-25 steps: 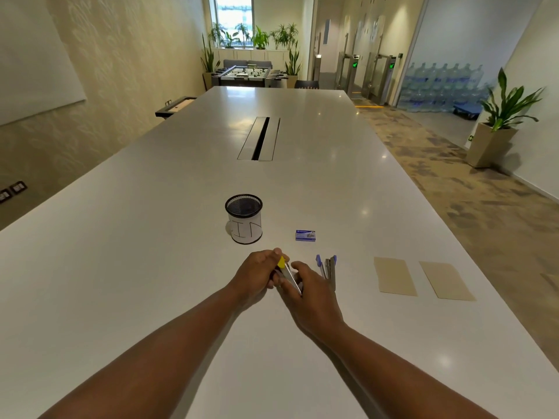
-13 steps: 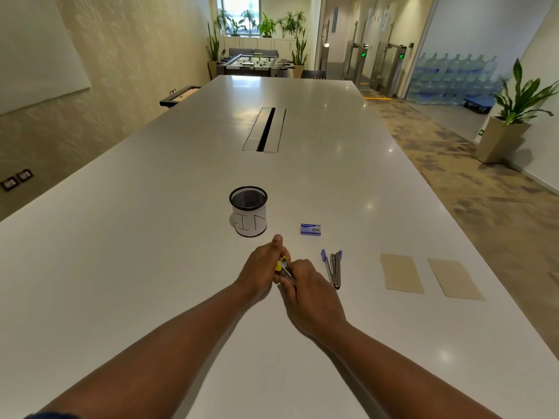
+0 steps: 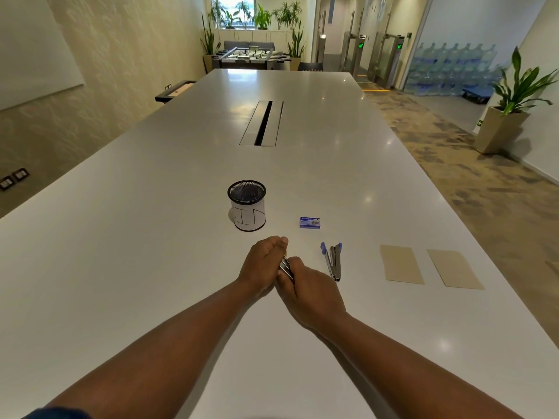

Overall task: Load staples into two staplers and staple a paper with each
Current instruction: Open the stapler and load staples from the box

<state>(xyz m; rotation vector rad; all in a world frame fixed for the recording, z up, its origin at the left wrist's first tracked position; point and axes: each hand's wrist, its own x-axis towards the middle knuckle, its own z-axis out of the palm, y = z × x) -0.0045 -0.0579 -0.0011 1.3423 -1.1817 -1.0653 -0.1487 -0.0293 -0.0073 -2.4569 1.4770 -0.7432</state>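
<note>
Nearest the camera, two bare forearms are reaching forward over the white table and meeting at its middle. The left hand and the right hand are pressing together around a small stapler, of which only a thin metal strip is showing between them. The left fingers are curling over its far end and the right fingers are wrapping its near part, so both hands are gripping it just above the tabletop.

Just to the right of the hands, a second stapler with blue tips is lying open on the table, apart from the right hand. Further right, two tan papers are lying flat side by side, not touching, the outer one near the table's right edge.

Beyond the hands, a small blue staple box is sitting near the open stapler, and a black mesh cup wrapped in white paper is standing upright to its left. Bare tabletop is stretching wide to the left and far ahead, up to a cable slot.
</note>
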